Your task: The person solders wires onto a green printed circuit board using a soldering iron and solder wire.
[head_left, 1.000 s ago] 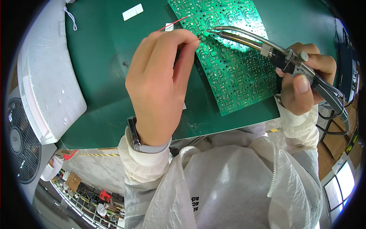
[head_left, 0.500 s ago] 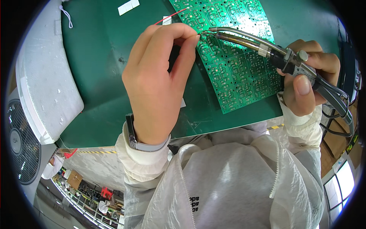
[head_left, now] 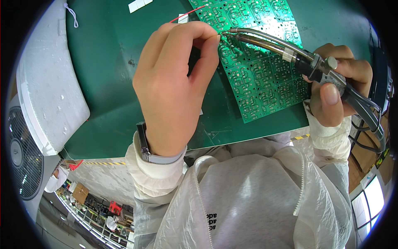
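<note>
A green circuit board (head_left: 257, 79) with a repeated pattern of pads lies tilted on the table. At its left edge the thumb and forefinger of my left hand (head_left: 174, 79) are pinched together on what looks like a thin wire end, mostly hidden by the fingertips. My right hand (head_left: 342, 83) grips a soldering iron (head_left: 286, 53) with a thin curved metal tube along its top. The iron's tip meets the board just right of my left fingertips. A red wire (head_left: 188, 14) runs from a pad near the board's upper left down behind my left hand.
The table has a green mat (head_left: 107, 83). White rectangular pieces (head_left: 139, 5) lie at its far side. A white foam-like sheet (head_left: 54, 79) covers the left, beside a fan (head_left: 25, 153). A black cable (head_left: 369, 118) trails from the iron at right.
The board has shifted slightly to the right, and my left fingertips have moved a little right and up with it. The soldering iron stays almost in place, its tip still beside my left fingers.
</note>
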Demonstrator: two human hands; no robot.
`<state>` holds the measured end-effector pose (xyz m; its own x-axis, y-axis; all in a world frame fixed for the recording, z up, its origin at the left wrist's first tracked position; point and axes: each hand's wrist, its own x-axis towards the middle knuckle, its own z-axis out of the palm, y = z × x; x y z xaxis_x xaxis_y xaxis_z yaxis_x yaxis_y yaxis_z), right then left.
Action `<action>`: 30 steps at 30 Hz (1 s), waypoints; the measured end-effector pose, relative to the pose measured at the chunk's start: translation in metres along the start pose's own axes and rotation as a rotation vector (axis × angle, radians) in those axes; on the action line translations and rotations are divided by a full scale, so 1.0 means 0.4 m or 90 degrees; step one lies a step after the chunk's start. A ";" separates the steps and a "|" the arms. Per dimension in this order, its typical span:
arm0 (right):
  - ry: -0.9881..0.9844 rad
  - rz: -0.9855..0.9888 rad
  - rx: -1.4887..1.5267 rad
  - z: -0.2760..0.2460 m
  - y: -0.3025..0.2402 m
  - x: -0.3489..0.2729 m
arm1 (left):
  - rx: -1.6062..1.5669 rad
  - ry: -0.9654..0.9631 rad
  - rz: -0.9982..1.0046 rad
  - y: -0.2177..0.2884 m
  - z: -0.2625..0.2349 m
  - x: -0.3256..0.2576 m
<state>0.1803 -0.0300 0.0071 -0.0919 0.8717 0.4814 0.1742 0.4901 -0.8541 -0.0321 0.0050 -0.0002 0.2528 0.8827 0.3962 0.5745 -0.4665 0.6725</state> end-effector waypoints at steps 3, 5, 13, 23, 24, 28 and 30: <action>0.027 0.024 -0.017 0.010 -0.012 -0.004 | 0.020 0.001 0.007 0.007 0.000 0.000; 0.023 0.029 -0.023 0.011 -0.016 -0.003 | 0.035 0.000 0.010 0.008 0.000 0.000; 0.009 0.013 -0.012 0.007 -0.015 -0.002 | 0.035 0.019 0.046 0.006 0.006 0.000; -0.040 -0.016 -0.008 -0.004 -0.011 -0.009 | 0.054 0.023 0.065 0.009 0.008 -0.002; -0.040 -0.016 -0.007 -0.003 -0.011 -0.010 | 0.060 0.023 0.066 0.010 0.008 -0.002; -0.022 0.022 -0.003 -0.002 -0.017 -0.009 | 0.066 0.023 0.069 0.013 0.006 0.000; -0.013 0.048 -0.008 -0.005 -0.018 -0.009 | 0.060 0.025 0.071 0.011 0.010 -0.001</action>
<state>0.1815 -0.0368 0.0120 -0.0976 0.9061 0.4117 0.1935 0.4230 -0.8852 -0.0266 0.0031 0.0001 0.2896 0.8219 0.4906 0.6158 -0.5524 0.5618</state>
